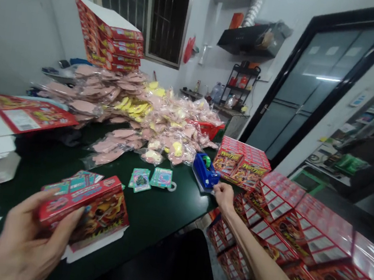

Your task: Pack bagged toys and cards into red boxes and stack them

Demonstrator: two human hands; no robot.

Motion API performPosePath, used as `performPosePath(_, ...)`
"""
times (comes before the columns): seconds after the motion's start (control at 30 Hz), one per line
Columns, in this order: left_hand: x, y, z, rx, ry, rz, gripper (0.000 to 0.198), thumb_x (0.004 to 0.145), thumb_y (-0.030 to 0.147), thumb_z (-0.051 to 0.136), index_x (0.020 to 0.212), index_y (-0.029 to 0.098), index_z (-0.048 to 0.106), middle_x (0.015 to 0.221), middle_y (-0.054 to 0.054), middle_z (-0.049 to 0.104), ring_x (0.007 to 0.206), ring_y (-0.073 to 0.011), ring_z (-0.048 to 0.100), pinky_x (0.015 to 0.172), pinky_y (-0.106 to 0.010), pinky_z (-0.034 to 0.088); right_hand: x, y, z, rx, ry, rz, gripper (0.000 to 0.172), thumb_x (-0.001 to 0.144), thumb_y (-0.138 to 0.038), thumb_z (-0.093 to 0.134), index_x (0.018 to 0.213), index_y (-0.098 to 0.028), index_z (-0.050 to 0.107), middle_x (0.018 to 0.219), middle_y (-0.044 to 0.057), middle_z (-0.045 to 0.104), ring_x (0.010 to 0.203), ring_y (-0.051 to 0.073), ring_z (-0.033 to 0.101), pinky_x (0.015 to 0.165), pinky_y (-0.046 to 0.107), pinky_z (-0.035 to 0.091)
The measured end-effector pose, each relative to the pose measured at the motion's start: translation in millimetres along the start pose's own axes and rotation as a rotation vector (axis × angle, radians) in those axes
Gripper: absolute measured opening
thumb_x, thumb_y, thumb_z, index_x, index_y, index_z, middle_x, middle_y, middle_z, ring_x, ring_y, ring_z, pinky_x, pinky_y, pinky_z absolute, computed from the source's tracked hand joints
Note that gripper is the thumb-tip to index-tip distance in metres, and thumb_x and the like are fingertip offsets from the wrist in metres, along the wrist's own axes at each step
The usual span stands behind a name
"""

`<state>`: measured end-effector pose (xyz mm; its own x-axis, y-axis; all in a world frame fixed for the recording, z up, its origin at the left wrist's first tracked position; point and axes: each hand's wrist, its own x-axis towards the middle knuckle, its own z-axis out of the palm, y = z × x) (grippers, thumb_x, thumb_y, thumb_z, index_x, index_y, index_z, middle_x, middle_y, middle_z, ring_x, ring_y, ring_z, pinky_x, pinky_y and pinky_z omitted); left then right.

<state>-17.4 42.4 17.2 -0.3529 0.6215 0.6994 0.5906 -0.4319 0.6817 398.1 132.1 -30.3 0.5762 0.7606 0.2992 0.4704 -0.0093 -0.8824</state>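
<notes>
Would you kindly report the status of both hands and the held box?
Left hand holding red box. Right hand pinched at blue tape dispenser. Card piles between hands; neither appears blocked.

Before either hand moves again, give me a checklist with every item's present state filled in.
1. Left hand gripping the red box: ok.
2. Box's white flap tucked in: not ok, it sticks out along the near lower edge.
3. Right hand at the near end of the blue tape dispenser: ok.
4. Tape strip between the right hand's fingers: cannot tell, too small to make out.
5. Card stacks on the table apart from both hands: ok.
</notes>
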Motion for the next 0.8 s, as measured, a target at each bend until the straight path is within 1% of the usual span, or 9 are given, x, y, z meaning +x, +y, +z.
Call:
performPosePath(0.1,-7,6,-1.2,-0.033,0.007,-0.095,0.051,0.072,0.032,0.069,0.117,0.017,0.050,0.100,-0.007,0.060,0.079,-0.0181,0.063,0.068,-0.028,0.054,-23,-17,-8,-0.006,0.012,-0.103,0.021,0.086,-0.035,0.057,0.087,-0.014,0.061,0.091,0.004,0.062,0.082,0.016,0.059,0.074,0.034,0.050)
performPosePath(0.17,-10,9,-1.2,-0.049,-0.024,-0.107,0.048,0.075,0.032,0.067,0.117,0.020,0.049,0.103,-0.007,0.061,0.083,-0.0182,0.064,0.071,-0.028,0.055,-47,-37,-6,0.023,-0.042,-0.177,0.028,0.079,-0.040,0.062,0.063,-0.016,0.059,0.070,0.004,0.060,0.067,0.017,0.057,0.065,0.032,0.048)
performPosePath(0.2,-11,10,-1.1,-0.056,-0.040,-0.118,0.046,0.076,0.032,0.066,0.117,0.020,0.049,0.101,-0.006,0.062,0.081,-0.0173,0.065,0.071,-0.028,0.055,-62,-51,-3,0.046,-0.101,-0.216,0.029,0.077,-0.042,0.063,0.061,-0.018,0.060,0.062,0.003,0.058,0.059,0.016,0.055,0.058,0.031,0.047)
performPosePath(0.4,-15,16,-2.6,-0.102,-0.046,-0.118,0.039,0.079,0.027,0.063,0.115,0.021,0.049,0.101,-0.005,0.062,0.080,-0.0154,0.066,0.073,-0.027,0.056,-162,-169,27,0.394,-0.539,-0.338,0.014,0.082,-0.034,0.057,0.080,-0.022,0.063,0.051,-0.004,0.055,0.041,0.011,0.051,0.040,0.022,0.041)
performPosePath(0.43,-15,17,-3.2,-0.104,-0.053,-0.116,0.039,0.080,0.026,0.062,0.115,0.021,0.048,0.102,-0.006,0.062,0.081,-0.0156,0.066,0.074,-0.027,0.056,-174,-185,33,0.489,-0.596,-0.292,0.018,0.081,-0.032,0.058,0.096,-0.023,0.060,0.053,-0.005,0.056,0.040,0.010,0.050,0.039,0.021,0.041)
performPosePath(0.5,-15,19,-4.3,-0.101,-0.064,-0.103,0.039,0.080,0.026,0.062,0.116,0.021,0.047,0.099,-0.005,0.063,0.079,-0.0157,0.067,0.072,-0.027,0.056,-191,-208,44,0.663,-0.697,-0.171,0.051,0.081,-0.029,0.060,0.127,-0.026,0.040,0.055,-0.007,0.058,0.039,0.010,0.050,0.039,0.021,0.043)
performPosePath(0.53,-15,20,-4.9,-0.093,-0.067,-0.097,0.039,0.080,0.027,0.062,0.116,0.021,0.047,0.099,-0.006,0.064,0.079,-0.0160,0.067,0.071,-0.027,0.056,-197,-215,50,0.732,-0.733,-0.111,0.065,0.080,-0.028,0.060,0.136,-0.027,0.027,0.055,-0.008,0.057,0.039,0.010,0.049,0.039,0.022,0.043)
performPosePath(0.6,-15,20,-6.3,-0.066,-0.074,-0.085,0.039,0.080,0.027,0.062,0.116,0.020,0.048,0.100,-0.006,0.065,0.080,-0.0171,0.067,0.073,-0.029,0.056,-204,-222,59,0.821,-0.766,-0.031,0.073,0.081,-0.027,0.060,0.140,-0.026,0.016,0.052,-0.010,0.054,0.040,0.010,0.048,0.041,0.021,0.044)
performPosePath(0.8,-17,23,-13.6,-0.005,-0.089,0.018,0.039,0.080,0.023,0.063,0.117,0.023,0.051,0.107,-0.006,0.066,0.091,-0.0184,0.066,0.080,-0.030,0.054,-212,-222,77,0.842,-0.764,0.069,0.058,0.079,-0.028,0.062,0.127,-0.023,0.030,0.051,-0.011,0.054,0.038,0.008,0.046,0.037,0.017,0.040)
